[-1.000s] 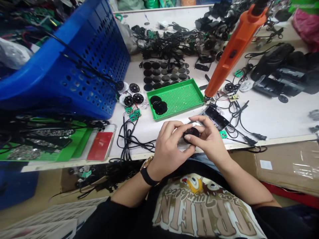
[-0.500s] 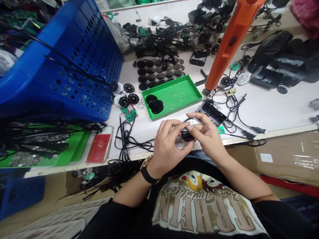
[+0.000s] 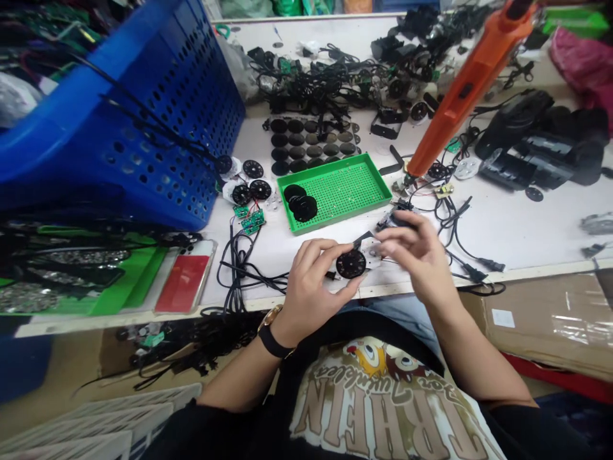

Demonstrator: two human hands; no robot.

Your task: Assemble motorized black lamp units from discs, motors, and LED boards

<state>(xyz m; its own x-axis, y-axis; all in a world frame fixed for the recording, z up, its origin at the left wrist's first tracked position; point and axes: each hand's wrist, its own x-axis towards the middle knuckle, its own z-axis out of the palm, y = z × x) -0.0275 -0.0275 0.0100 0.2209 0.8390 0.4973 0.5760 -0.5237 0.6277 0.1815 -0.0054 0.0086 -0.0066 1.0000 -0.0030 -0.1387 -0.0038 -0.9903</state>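
Note:
My left hand (image 3: 311, 281) pinches a small black round disc part (image 3: 351, 263) by its edge, just above the near edge of the white table (image 3: 527, 223). My right hand (image 3: 416, 255) hovers beside it on the right, fingers loosely spread and blurred by motion, touching nothing I can make out. A black watch sits on my left wrist. Behind the hands lies a green perforated tray (image 3: 345, 188) with a few black discs (image 3: 301, 201) at its left end.
A big blue perforated basket (image 3: 124, 128) fills the left. An orange electric screwdriver (image 3: 467, 89) hangs over the right of the tray. Rows of black discs (image 3: 311, 144), tangled cables (image 3: 249, 268), small green circuit boards (image 3: 251, 220), black housings (image 3: 541, 147) and a red phone (image 3: 184, 284) lie around.
My right hand has let go of the disc and moved off to the right. The left hand keeps the disc, now turned face up. The view shifted slightly.

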